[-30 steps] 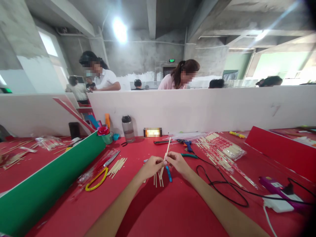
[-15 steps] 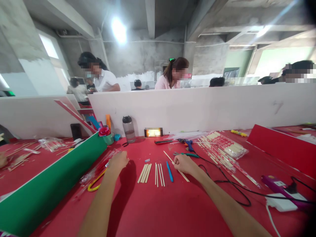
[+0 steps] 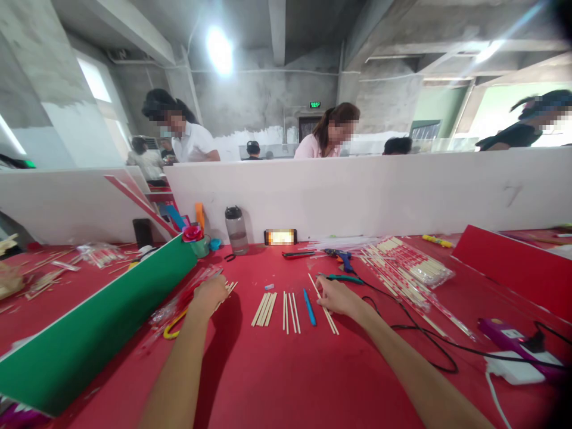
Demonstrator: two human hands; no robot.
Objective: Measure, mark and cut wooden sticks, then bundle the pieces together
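Note:
My left hand (image 3: pixel 209 296) is closed around several short wooden sticks (image 3: pixel 232 288), whose ends poke out past the fingers; the rest is covered by the hand. On the right, my right hand (image 3: pixel 338 297) pinches a thin wooden stick (image 3: pixel 330 322) slanting over the red table; a second one seems to lie along it. Between the hands are a bunch of short sticks (image 3: pixel 264 309), a looser row of thinner sticks (image 3: pixel 292 312) and a blue pen (image 3: pixel 309 307). A small clear piece (image 3: pixel 269 286) rests behind the bunch.
Left stands a green divider (image 3: pixel 111 325), with yellow-handled scissors (image 3: pixel 171 329) beside it. Behind are a water bottle (image 3: pixel 236 231), a phone (image 3: pixel 280 237), a blue glue gun (image 3: pixel 343 259) and green-handled pliers (image 3: pixel 346 278). Packed sticks (image 3: pixel 413 268), a black cable (image 3: pixel 420 337) and a purple power strip (image 3: pixel 504 336) lie right.
Stick ends now show beyond my left hand, where none showed before. The stick at my right hand has turned steeper, and a second stick end shows beside it. The view has shifted slightly.

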